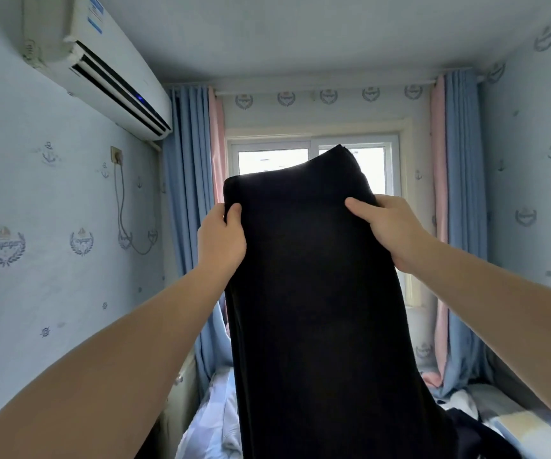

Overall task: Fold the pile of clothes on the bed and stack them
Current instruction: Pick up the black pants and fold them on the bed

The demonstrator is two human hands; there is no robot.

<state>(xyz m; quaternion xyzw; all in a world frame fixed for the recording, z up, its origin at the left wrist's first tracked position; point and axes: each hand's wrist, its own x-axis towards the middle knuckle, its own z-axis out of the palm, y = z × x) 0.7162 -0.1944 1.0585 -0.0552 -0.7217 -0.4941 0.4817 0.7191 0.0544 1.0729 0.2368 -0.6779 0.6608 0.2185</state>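
My left hand (222, 238) and right hand (390, 230) each pinch the top edge of a dark garment (317, 293), which hangs full length above the bed (512, 425). I judge the folding barely begun: more clothes (459, 424) lie below, and no stack shows.

one head-worn wide view, facing the window (272, 160), black garment (317, 293) held close

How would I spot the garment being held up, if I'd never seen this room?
Find the bright window between blue curtains at the far end. Before it hangs a long black garment, gripped near its top by the left hand and right hand. Only it is lifted; other clothes lie on the bed.
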